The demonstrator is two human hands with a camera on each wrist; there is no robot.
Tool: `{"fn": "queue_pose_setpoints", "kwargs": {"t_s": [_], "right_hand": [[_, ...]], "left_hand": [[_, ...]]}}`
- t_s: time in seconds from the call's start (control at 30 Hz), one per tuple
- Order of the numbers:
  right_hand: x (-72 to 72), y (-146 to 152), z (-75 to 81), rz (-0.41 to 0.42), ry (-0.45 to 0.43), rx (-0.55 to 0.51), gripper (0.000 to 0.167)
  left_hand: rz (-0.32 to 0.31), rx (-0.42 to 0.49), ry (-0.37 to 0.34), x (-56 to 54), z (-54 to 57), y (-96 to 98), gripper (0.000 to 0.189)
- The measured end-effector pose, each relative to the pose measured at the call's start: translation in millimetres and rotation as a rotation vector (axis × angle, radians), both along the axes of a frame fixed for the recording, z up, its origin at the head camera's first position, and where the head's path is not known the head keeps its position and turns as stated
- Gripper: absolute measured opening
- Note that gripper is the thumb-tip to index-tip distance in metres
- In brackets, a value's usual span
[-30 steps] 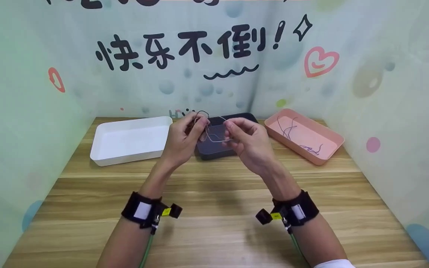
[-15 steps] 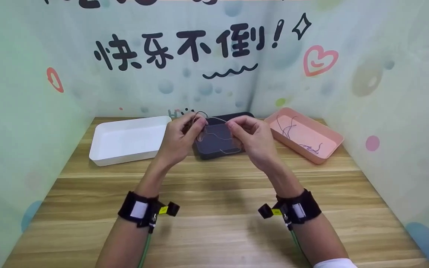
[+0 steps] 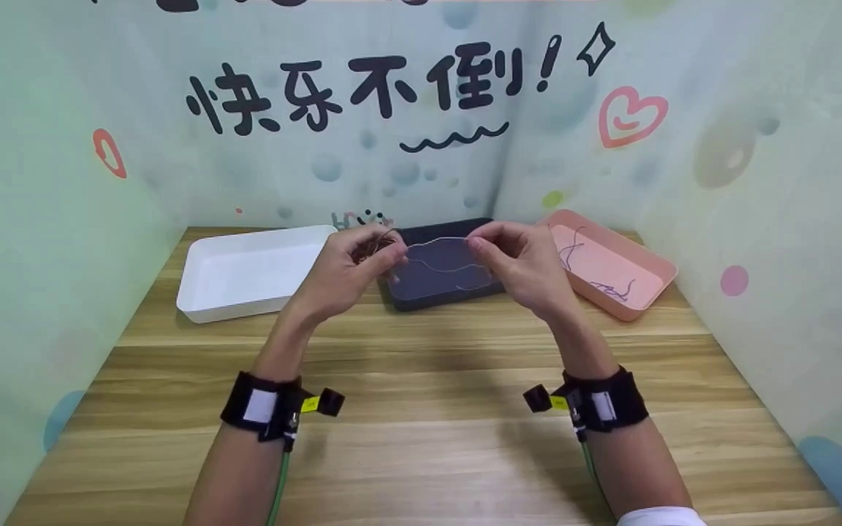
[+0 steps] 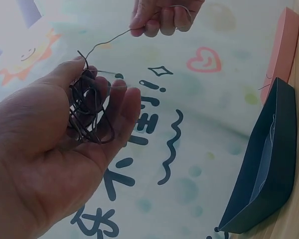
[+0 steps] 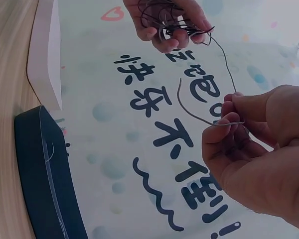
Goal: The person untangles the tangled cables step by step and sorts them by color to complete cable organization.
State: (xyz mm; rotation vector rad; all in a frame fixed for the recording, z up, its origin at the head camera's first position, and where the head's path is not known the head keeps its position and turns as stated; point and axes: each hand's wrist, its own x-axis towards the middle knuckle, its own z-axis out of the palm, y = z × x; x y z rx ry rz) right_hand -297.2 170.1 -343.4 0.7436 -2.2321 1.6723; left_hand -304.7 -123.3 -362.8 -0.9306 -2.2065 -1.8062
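My left hand holds a tangled bundle of thin dark string between thumb and fingers, in the air before the dark tray. One light strand runs from the bundle across to my right hand, which pinches it between thumb and forefinger. This strand bends slightly between the hands. Past the right fingers its loose tail curls away, plain in the right wrist view. A short stiff end sticks up from the bundle by the left thumb. Part of the bundle is hidden by the left hand in the head view.
Behind the hands stands the dark tray, with thin strands inside. To its left is a white tray. On the right, a pink tray bears several short dark strands. A printed curtain hangs behind the wooden table.
My right hand has moved to the right, away from the left, and the strand between them is longer and straighter. The left hand has shifted slightly left with the bundle.
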Motion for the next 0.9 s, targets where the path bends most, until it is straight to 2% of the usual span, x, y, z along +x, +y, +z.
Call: {"fn": "queue_pose_setpoints", "kwargs": {"t_s": [0.23,0.47,0.6,0.77,0.9], "right_hand": [[-1.7,9,6.4,-0.114,0.077,0.034,0.01],[-6.6,23,10.7,-0.199,0.101,0.014,0.009],[-8.5,33,12.6,-0.233,0.073,-0.013,0.013],[-9.0,48,15.2,-0.296,0.056,0.027,0.014],[-10.8,56,14.4,-0.276,-0.027,0.033,0.017]], "left_hand": [[-0.026,-0.027,-0.034,-0.2,0.8,-6.1,0.017],[-0.046,-0.053,-0.044,-0.7,1.3,-11.4,0.017],[-0.04,-0.042,-0.049,-1.1,1.8,-16.7,0.017],[-0.001,0.027,-0.035,-1.4,3.3,-24.4,0.017],[0.011,0.071,-0.036,-2.3,4.4,-26.5,0.017]]}}
